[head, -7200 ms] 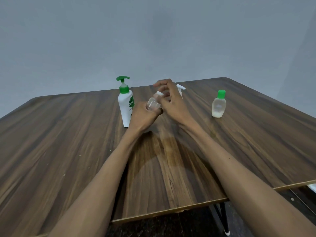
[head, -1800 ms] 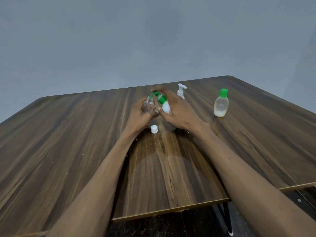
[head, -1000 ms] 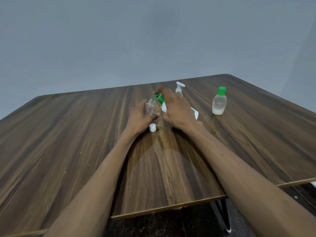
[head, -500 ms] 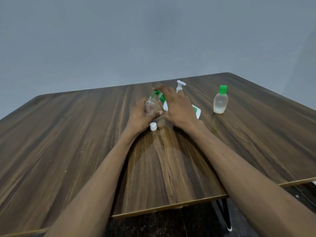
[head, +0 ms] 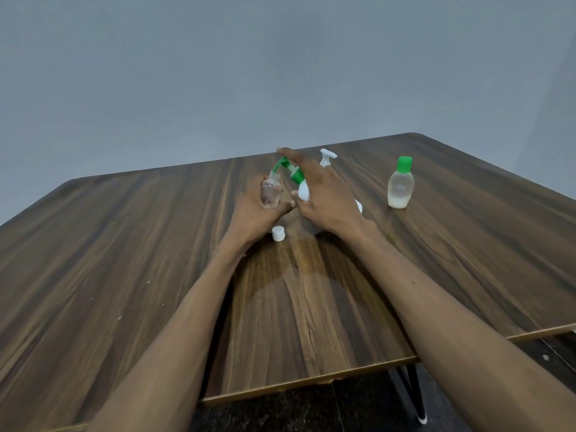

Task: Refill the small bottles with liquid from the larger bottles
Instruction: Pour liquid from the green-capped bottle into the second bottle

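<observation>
No label or brand reads at this moment; the printed face of the pump bottle is turned away or covered.

Count: two small bottles, two pump dispensers, one loose cap.

Left to right: our left hand (head: 254, 210) keeps its grip wrapped around the small clear bottle (head: 270, 192), uncapped, mouth up. The white cap (head: 278, 233) lies on the tabletop (head: 124, 244) just beside that hand. Our right hand (head: 324, 194) holds the white pump bottle (head: 303, 189) tilted, fingers curled on its body, forefinger over the green pump head, spout at the small bottle's mouth. Behind stands a white pump dispenser (head: 326, 157). Far right, the green-capped small bottle (head: 400, 185), upright, well apart.

Versus half a second ago: the layout is unchanged, with both hands in the same holds.
</observation>
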